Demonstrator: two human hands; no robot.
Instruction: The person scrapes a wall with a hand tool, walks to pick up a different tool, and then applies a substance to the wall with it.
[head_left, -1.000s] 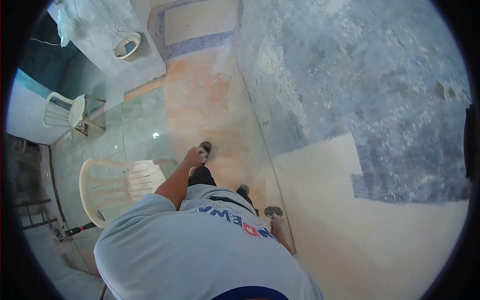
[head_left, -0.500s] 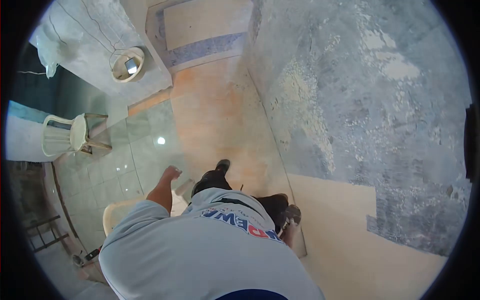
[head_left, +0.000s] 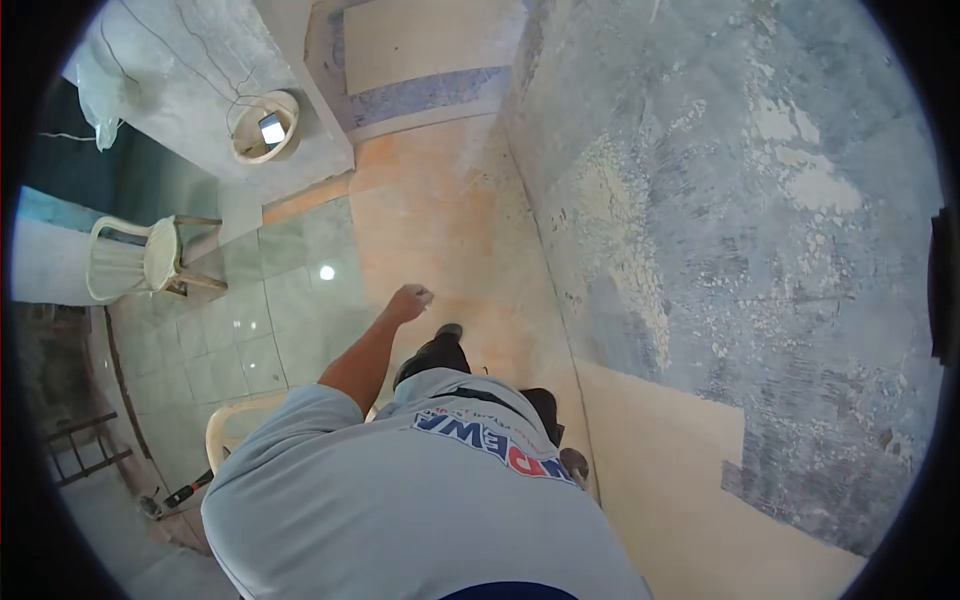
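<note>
My left hand [head_left: 408, 302] reaches forward over the orange-tinted floor [head_left: 430, 220], just ahead of my left shoe [head_left: 450, 330]. Its fingers are curled closed, and whatever may be in them is too small to make out. My right hand is out of sight behind my grey shirt [head_left: 400, 500]. Beside my right leg, close to the foot of the wall, a dark rounded thing [head_left: 573, 463], probably my other shoe, partly shows.
To my right stands a patchy grey wall [head_left: 700, 260] with flaking paint and a cream lower section. A bucket [head_left: 262, 150] holding a lit-screen device sits front left. One plastic chair [head_left: 160, 255] is at left; another chair's edge [head_left: 220, 425] shows beside me.
My left hand has swung forward and right, away from the near chair, and its fingers are now curled. My right hand, earlier by the shoe near the wall, has gone out of sight.
</note>
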